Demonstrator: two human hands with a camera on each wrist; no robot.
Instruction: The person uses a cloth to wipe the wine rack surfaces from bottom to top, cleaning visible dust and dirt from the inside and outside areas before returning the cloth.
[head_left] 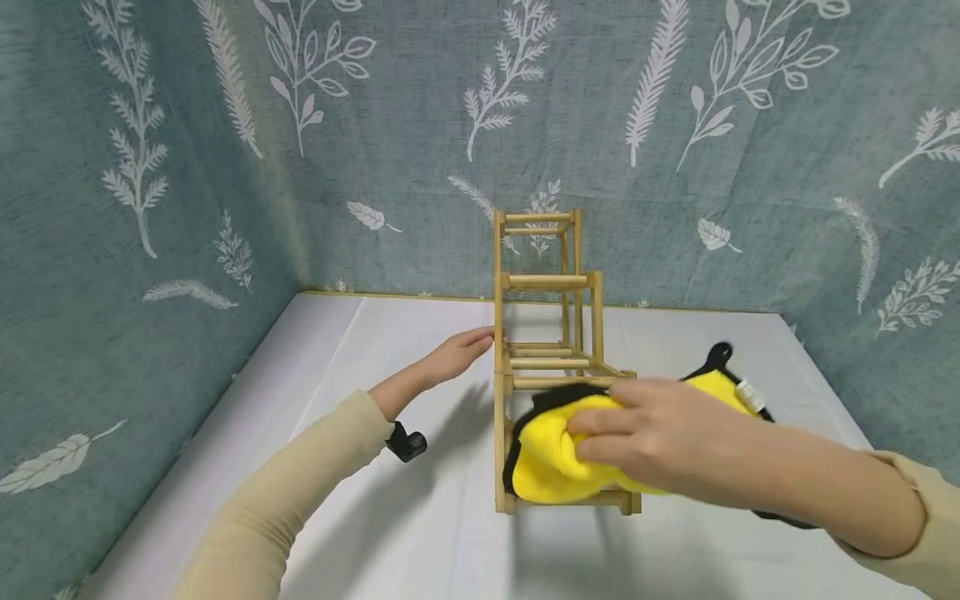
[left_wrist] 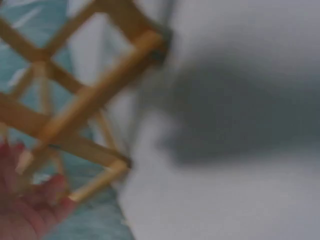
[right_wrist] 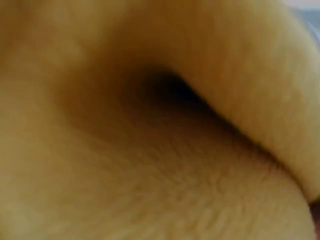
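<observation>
A stepped wooden rack (head_left: pixel 551 283) made of slim bars stands upright in the middle of the head view. My right hand (head_left: pixel 652 425) grips a yellow cloth (head_left: pixel 555 446) with black edging, bunched over the rack's low front part, which it partly hides. Yellow folds of the cloth (right_wrist: pixel 150 190) fill the right wrist view. On the rack's left side, my left hand (head_left: pixel 456 354) reaches in with straight fingers, their tips at the left upright. The left wrist view is blurred; there the left hand (left_wrist: pixel 30 205) lies beside the rack's crossing bars (left_wrist: pixel 95 105), its fingers loosely spread.
The rack stands on a white tabletop (head_left: pixel 420 533) and casts shadows on it. Blue-green fabric (head_left: pixel 420 125) with white leaf prints hangs behind and on both sides. A small black camera (head_left: pixel 407 442) is strapped to the left wrist.
</observation>
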